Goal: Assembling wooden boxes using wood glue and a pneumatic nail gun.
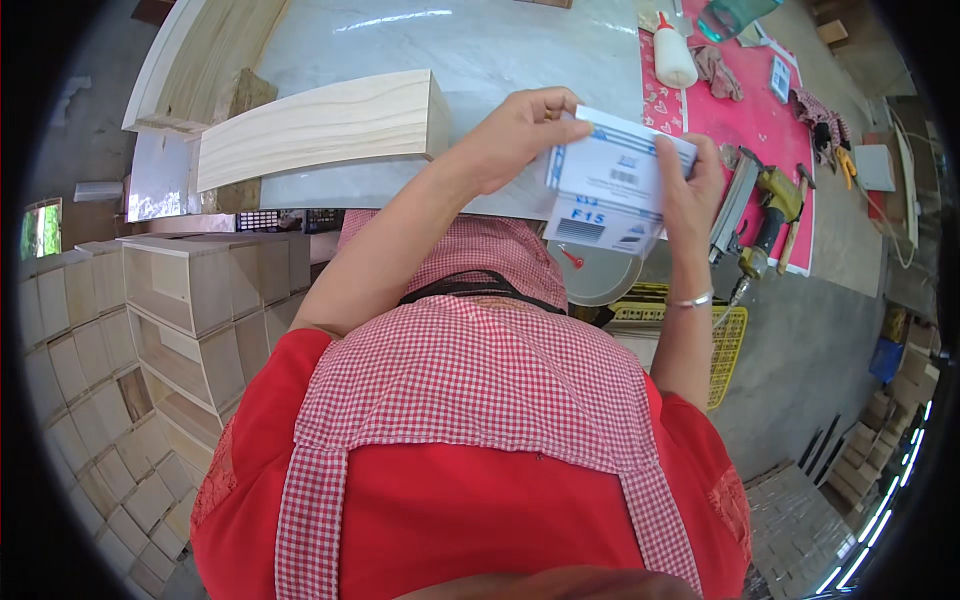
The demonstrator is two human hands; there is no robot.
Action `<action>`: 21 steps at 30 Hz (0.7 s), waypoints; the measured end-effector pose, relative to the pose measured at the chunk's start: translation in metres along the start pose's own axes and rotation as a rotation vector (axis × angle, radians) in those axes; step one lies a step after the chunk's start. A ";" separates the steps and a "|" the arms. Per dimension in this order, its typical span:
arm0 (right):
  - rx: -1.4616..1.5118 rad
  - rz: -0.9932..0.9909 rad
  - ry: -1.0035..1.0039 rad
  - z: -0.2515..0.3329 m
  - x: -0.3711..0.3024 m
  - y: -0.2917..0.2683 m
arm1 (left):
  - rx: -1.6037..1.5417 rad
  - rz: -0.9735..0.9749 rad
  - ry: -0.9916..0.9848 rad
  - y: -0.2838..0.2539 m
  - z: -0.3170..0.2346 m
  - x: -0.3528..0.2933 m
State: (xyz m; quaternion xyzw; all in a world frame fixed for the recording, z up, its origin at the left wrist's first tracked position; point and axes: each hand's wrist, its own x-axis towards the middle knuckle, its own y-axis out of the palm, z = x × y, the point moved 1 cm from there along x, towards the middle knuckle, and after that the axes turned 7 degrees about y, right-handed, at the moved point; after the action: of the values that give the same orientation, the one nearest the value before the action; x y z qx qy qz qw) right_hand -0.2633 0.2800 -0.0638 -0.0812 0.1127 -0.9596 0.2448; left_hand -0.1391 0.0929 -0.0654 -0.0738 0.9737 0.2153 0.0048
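Both hands hold up a white cardboard nail box [612, 182] with blue print and a picture of dark strips on it. My left hand [530, 130] pinches its upper left corner between thumb and fingers. Around the right edge wraps my right hand [692, 190], thumb on the front face. Whether the box is open at the top cannot be seen. Just right of my right hand, a nail gun [770, 215] with a green-and-black body and long silver magazine lies on the pink tabletop cover. A hammer [797, 215] rests beside it.
Pale wooden boxes [320, 130] lie on the grey table [500, 60], left of my hands. A white glue bottle [673, 60] and rags [718, 72] sit at the far right. Below the table edge are a round stool [597, 275] and a yellow crate [728, 350]. Stacked wooden boxes [170, 310] fill the left.
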 end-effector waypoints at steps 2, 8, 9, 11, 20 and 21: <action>-0.210 -0.026 0.020 -0.018 0.011 0.010 | 0.219 -0.124 0.042 -0.019 0.023 0.013; -0.345 -0.122 -0.128 -0.053 0.039 0.030 | 1.037 -0.424 0.234 -0.020 0.041 0.033; -0.273 -0.120 -0.136 -0.053 0.041 0.032 | 0.825 -0.455 0.167 -0.022 0.041 0.033; -0.202 -0.115 -0.140 -0.054 0.044 0.032 | 0.397 -0.501 0.033 -0.023 0.040 0.032; -0.756 -0.149 0.093 -0.048 0.038 0.037 | 1.309 -0.455 0.361 -0.019 0.052 0.036; -0.773 -0.165 0.050 -0.046 0.038 0.038 | 1.333 -0.461 0.325 -0.020 0.052 0.036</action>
State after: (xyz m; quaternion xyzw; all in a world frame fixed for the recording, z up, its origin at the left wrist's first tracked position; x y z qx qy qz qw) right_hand -0.2885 0.2370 -0.1138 -0.1527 0.4645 -0.8646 0.1156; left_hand -0.1732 0.0919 -0.1226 -0.2896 0.8463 -0.4443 -0.0507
